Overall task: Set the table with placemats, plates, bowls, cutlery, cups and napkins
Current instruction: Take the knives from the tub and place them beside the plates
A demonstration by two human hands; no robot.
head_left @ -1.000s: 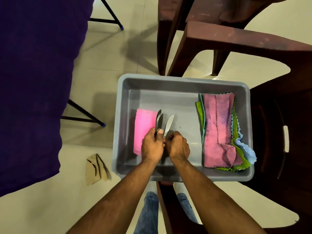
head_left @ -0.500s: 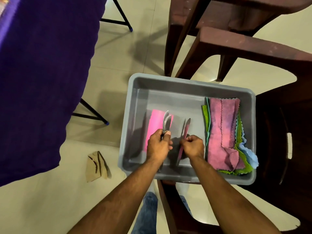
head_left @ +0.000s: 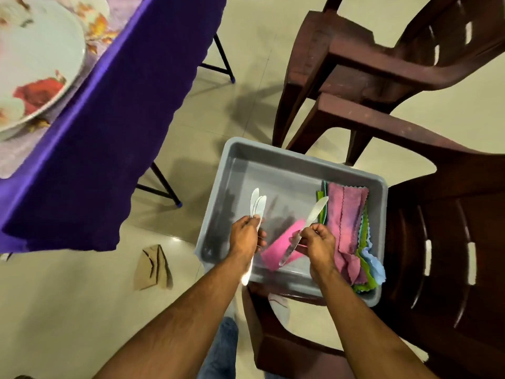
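Note:
A grey plastic tub (head_left: pixel 273 157) sits on a dark brown chair. Above its left side my left hand (head_left: pixel 246 235) grips a bunch of table knives (head_left: pixel 258 205), blades pointing up. My right hand (head_left: pixel 318 240) holds a single table knife (head_left: pixel 314 214) over the tub's middle, its blade slanting up to the right. A pink cloth (head_left: pixel 278 247) lies on the tub floor under the hands. Folded napkins (head_left: pixel 347 225), pink on top of green and blue, are stacked along the tub's right side.
The table with a purple cloth (head_left: pixel 95 138) stands to the left, bearing a flowered plate (head_left: pixel 35 64) on a placemat (head_left: pixel 109 20). A second brown chair (head_left: pixel 369 64) stands behind the tub. Brown paper scrap (head_left: pixel 153 266) lies on the tiled floor.
My hands have drawn apart and lifted: the right one took one knife away from the bunch in the left. The view swung left, bringing the table top and plate into sight.

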